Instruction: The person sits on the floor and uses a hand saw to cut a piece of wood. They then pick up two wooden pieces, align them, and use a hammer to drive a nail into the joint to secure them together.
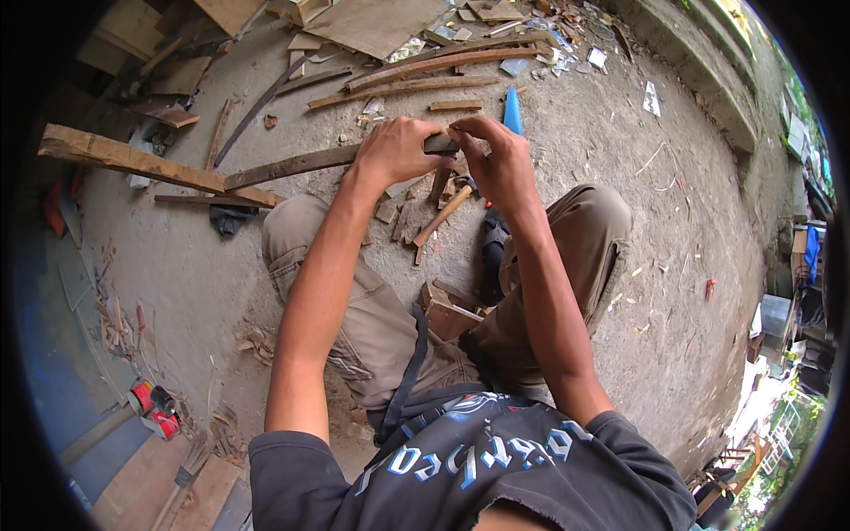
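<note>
The left hand (397, 152) is wrapped firmly over a long, narrow, grey-brown wooden strip (305, 165), and right alongside it comes the right hand (498, 161), thumb and fingertips drawn together at the strip's near end! Whether those fingertips grip anything small, I cannot tell. The hands sit close together, knuckles up, and the strip runs out leftward from them.

Just below the hands, there's a hammer with a pale wooden handle (444, 215), lying beside a scatter of short brown wood offcuts (403, 219). Just beyond the right hand, up pops a bright blue tapered object (512, 111)! Above the hands lies a short, light-brown wooden block (456, 105). Lower down, between the legs, sits a reddish-brown wooden box (445, 319).

Out to the left of the left hand, the strip's other end meets a thick, rough brown timber beam (133, 163). Farther beyond both hands, long, weathered wooden slats (443, 64) lie stretched across the grey concrete ground (682, 257).
</note>
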Motion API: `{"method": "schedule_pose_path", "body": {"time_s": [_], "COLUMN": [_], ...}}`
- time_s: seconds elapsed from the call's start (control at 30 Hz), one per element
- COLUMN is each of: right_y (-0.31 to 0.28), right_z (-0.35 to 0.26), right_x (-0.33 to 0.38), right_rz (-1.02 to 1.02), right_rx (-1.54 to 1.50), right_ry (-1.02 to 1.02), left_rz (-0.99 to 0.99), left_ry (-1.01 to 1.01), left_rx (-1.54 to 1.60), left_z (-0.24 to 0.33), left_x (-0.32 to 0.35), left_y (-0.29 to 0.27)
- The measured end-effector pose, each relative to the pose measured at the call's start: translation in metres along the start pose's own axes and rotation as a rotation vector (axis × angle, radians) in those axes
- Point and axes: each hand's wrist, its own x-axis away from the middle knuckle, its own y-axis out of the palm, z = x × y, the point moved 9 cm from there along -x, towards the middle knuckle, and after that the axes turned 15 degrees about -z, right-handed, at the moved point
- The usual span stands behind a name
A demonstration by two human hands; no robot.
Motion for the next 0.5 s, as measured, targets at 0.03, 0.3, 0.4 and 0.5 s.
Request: {"method": "schedule_pose_path", "body": {"time_s": [0.03, 0.3, 0.4, 0.5], "right_y": [0.0, -0.002, -0.002, -0.002], "right_z": [-0.001, 0.011, 0.017, 0.016], "right_x": [0.0, 0.004, 0.005, 0.004], "right_rz": [-0.004, 0.05, 0.061, 0.06], "right_rx": [-0.005, -0.073, -0.154, -0.132], "right_ry": [0.005, 0.024, 0.057, 0.044], "left_rz": [0.009, 0.07, 0.071, 0.064], "left_ry": [0.023, 0.07, 0.058, 0.054], "left_rx": [-0.025, 0.001, 0.003, 0.003], "left_z": [0.002, 0.006, 0.003, 0.003], "left_x": [0.001, 0.001, 0.0, 0.0], "left_y": [-0.001, -0.001, 0.001, 0.001]}}
